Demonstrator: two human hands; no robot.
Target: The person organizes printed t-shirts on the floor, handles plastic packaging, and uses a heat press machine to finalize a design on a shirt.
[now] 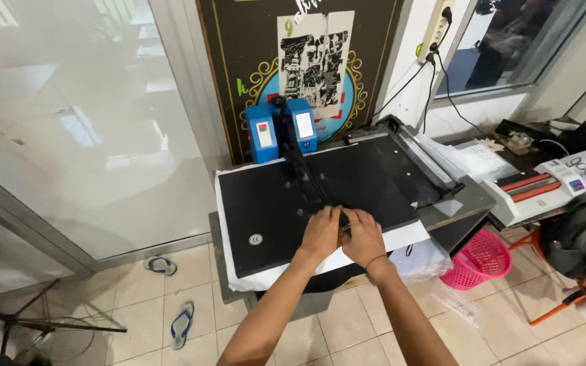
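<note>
Head view: left hand [321,232] and right hand [363,237] clasp fingers around the black heat press [320,186] handle [342,218].

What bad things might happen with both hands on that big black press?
1. Both hands, left and right, grip the handle over the black plate; if it is hot, fingers might get burned.
2. White cloth sticks out under the plate and might shift or crease.
3. Cables hang from the wall strip behind the press and might snag.

Beige tiled floor [347,332], frosted glass wall [76,115], a window [510,41] at right, perhaps daylight coming through.
</note>
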